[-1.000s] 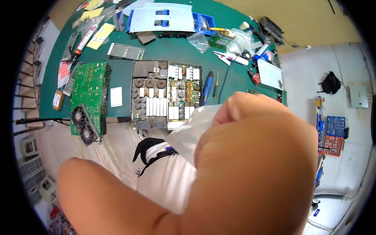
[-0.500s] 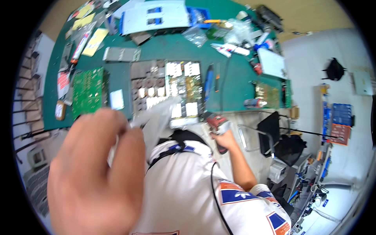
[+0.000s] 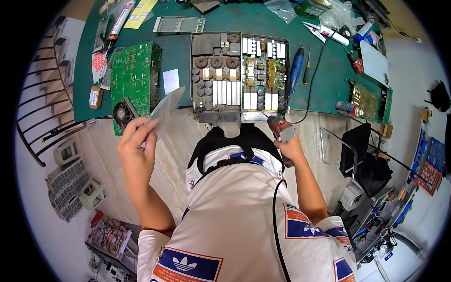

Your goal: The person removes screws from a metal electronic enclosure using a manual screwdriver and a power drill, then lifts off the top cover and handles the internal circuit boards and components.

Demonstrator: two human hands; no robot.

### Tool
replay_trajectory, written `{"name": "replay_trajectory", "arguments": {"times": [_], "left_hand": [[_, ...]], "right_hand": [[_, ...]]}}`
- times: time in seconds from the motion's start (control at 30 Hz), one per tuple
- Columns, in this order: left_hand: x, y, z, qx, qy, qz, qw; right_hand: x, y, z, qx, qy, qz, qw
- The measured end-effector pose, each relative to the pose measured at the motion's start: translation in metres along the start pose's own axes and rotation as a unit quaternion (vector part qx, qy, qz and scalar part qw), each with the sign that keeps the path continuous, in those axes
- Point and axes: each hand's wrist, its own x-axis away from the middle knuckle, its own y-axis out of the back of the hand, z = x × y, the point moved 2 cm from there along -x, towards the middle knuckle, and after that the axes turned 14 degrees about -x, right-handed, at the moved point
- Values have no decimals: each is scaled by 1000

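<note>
A translucent plastic sheet [image 3: 170,109] is pinched between the thumb and fingers of my left hand [image 3: 139,143], just off the table's front edge. My right hand [image 3: 292,146] grips a red and black cordless drill [image 3: 281,129], its nose pointing at the front edge of an opened electronics unit. That unit's left half [image 3: 203,116] carries copper coils, dark round capacitors and white blocks. In the right half [image 3: 246,70] are circuit boards with gold-coloured and white parts. Left of it stands a green circuit board [image 3: 133,75] with a black fan [image 3: 123,113] by my left hand.
On the green table [image 3: 178,47] lie a blue screwdriver [image 3: 297,70], a thin orange-handled screwdriver [image 3: 307,66], a spray can [image 3: 349,109] and a small white card [image 3: 171,81]. A black chair [image 3: 354,145] stands right of me. A black cable [image 3: 275,221] runs down my shirt.
My left hand, close up and blurred before, has moved away toward the table with the plastic sheet. The view has shifted, so the table sits higher. My right hand still holds the drill.
</note>
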Motion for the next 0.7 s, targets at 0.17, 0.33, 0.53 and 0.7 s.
{"name": "replay_trajectory", "arguments": {"times": [0.17,0.33,0.53,0.7], "left_hand": [[20,-2,21,13,59,-12,998],[27,-6,26,12,69,-28,997],[32,-10,27,12,76,-27,997],[36,-9,31,18,93,-29,995]], "right_hand": [[-19,-9,-23,-67,-119,0,991],[-28,-12,-53,-111,-62,-1,992],[-31,-16,-46,-135,-103,-7,985],[-31,-19,-48,-141,-93,-19,985]]}}
